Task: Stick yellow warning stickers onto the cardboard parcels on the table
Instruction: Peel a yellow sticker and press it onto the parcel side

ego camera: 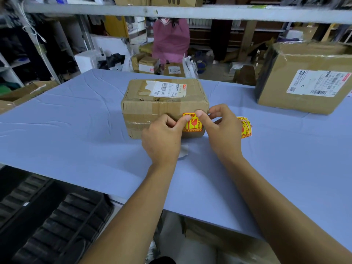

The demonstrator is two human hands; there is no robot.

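A small taped cardboard parcel [152,109] with a white shipping label on top stands mid-table. A yellow warning sticker [194,126] with red print lies on the right part of its near face. My left hand [162,139] has its fingers curled and its thumb tip pressing the sticker's upper left corner. My right hand [223,130] presses its thumb on the sticker's top edge, its fingers loosely bent by the parcel's right corner. Spare yellow stickers [246,128] lie on the table behind my right hand. A larger labelled cardboard parcel [304,80] stands at the far right.
The table [76,130] has a wrinkled light-blue cover. A white backing scrap [183,151] lies beside my left hand. Beyond the far edge are more boxes [147,64] and a person in pink [171,41]. Black crates [57,225] stand low left.
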